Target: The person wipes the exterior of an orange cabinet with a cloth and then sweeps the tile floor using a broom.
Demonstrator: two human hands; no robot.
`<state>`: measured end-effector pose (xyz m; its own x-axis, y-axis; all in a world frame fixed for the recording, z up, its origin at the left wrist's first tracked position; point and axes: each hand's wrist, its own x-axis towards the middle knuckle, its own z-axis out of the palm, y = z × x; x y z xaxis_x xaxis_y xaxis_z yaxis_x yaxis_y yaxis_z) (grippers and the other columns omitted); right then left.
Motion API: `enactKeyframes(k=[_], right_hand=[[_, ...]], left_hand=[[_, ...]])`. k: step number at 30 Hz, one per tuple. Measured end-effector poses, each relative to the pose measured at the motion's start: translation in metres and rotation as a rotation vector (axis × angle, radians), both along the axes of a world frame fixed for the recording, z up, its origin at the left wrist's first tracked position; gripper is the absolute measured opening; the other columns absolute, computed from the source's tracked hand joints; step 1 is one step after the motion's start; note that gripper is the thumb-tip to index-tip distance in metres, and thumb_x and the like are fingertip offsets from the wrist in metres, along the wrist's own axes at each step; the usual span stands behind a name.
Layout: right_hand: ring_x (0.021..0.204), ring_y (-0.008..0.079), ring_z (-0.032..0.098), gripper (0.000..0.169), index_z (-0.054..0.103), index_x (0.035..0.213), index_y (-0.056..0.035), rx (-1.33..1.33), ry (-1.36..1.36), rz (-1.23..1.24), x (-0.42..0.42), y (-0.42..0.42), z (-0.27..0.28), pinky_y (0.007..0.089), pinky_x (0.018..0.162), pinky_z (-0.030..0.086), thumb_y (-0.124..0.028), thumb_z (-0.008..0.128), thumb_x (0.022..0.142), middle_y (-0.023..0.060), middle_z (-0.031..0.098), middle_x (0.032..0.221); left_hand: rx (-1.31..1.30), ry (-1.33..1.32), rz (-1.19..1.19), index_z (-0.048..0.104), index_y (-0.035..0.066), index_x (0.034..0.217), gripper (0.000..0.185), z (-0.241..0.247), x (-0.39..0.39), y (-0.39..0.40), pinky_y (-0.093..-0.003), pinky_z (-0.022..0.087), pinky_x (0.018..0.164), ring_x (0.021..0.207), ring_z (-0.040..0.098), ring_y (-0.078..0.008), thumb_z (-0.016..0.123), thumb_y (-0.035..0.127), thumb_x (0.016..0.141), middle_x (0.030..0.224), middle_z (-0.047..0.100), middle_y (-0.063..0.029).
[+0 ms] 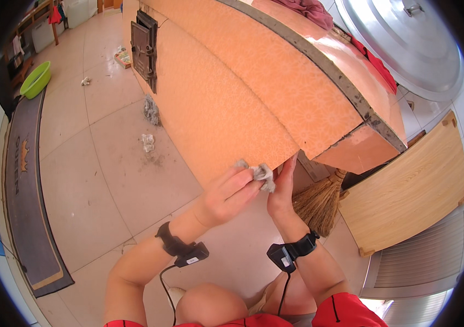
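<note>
My left hand (230,198) pinches a crumpled grey wad of cloth or paper (264,173) close to the lower corner of an orange-tiled stove (232,98). Part of the wad pokes out above the fingers, against the tiles. My right hand (283,186) is at the stove's vertical corner edge, thumb side along it, and its fingers are largely hidden behind the corner. A black strap with a small device sits on each wrist. Farther along the same tiled face is a dark metal stove door (143,47).
A straw broom (322,200) and a wooden board (408,184) stand to the right. A large metal lid (403,45) leans behind the stove top. Crumpled white paper (147,143) and a grey wad (150,110) lie on the floor. A long mat (31,196) and green basin (36,79) are left.
</note>
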<state>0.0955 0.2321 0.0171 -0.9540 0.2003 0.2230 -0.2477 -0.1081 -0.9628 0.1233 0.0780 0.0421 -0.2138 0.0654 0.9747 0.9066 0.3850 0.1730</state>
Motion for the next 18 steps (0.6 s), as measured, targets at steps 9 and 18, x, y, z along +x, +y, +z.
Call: enactKeyframes(k=[9,18], right_hand=[[0.109,0.015,0.038,0.046,0.031,0.132,-0.0046,0.01,-0.022,0.044,-0.011,0.036,-0.013,0.0298,0.094,0.032,-0.035,0.029,0.097,0.006,0.034,0.127],[0.137,0.0155,0.012,0.065,0.004,0.145,-0.0133,0.114,-0.292,0.016,0.007,0.009,0.023,0.037,0.107,0.027,-0.047,0.03,0.096,0.0037,0.008,0.15]], left_hand=[[0.101,0.158,0.012,0.062,-0.007,0.092,0.031,0.057,-0.019,0.023,-0.0354,0.049,0.069,0.083,0.058,-0.0306,0.069,-0.008,0.062,0.104,0.055,-0.0152],[-0.272,-0.835,-0.201,0.058,-0.001,0.103,0.019,-0.14,0.037,-0.046,-0.0334,0.047,0.078,0.09,0.057,-0.0292,0.056,0.007,0.086,0.102,0.057,-0.0155]])
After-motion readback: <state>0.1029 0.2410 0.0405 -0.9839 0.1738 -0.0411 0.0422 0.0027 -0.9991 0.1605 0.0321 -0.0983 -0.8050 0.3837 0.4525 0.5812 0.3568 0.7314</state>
